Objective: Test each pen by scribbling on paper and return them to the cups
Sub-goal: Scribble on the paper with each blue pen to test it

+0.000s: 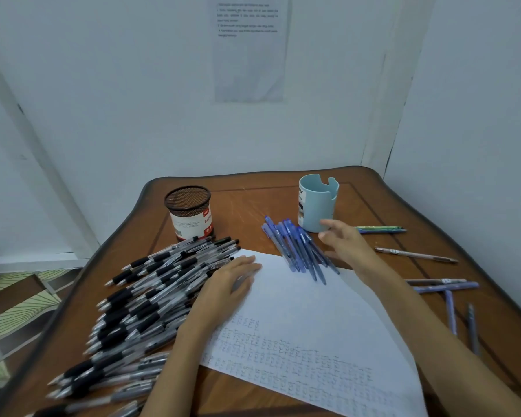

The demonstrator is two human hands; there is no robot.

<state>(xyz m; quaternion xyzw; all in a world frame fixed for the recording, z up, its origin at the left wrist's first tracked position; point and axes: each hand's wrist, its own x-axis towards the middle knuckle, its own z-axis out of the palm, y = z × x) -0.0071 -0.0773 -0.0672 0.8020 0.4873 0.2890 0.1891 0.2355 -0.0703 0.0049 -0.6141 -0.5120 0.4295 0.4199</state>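
Black pens [139, 296]: big loose heap w/ clear barrels and black grips, along the desk's left edge, tips mostly toward the near-left corner; some overhang the edge.
Blue pens [298, 251]: small bunch side by side, mid-desk, lower ends lying on the paper's far corner.
Paper [313, 311]: white sheet set at an angle over the near half of the desk [253, 200]; rows of small scribbles fill its near part, far part blank.
Cups: black mesh cup [188, 212] toward the far-left corner, light blue cup [316, 206] far-center-right; no pens showing above either rim.
Left hand [226, 284]: flat on the paper's left edge, fingers [247, 261] straight and together, beside the black heap.
Right hand [346, 245]: between the blue bunch and the blue cup, fingers [328, 225] loosely spread, pinching nothing; contact w/ cup can't tell.
Right edge: stray pens [445, 287] scattered, well apart.
Open room: bare wood between the two cups.
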